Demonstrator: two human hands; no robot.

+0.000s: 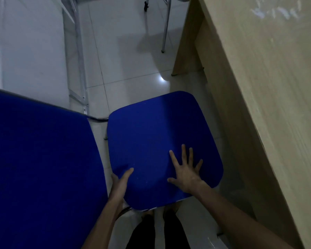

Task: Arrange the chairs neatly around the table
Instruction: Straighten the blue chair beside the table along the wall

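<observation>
A blue padded chair seat stands on the tiled floor just left of the wooden table. My left hand grips the seat's near-left edge, thumb on top and fingers hidden underneath. My right hand lies flat on the seat's near-right part with its fingers spread. A second, larger blue chair surface fills the lower left, close beside the first seat. The chair's legs are mostly hidden under the seat.
Chrome legs of another chair stand at the top centre by the table's end panel. A metal frame rises at the upper left. White floor tiles lie beyond the seat. My dark trouser legs show below.
</observation>
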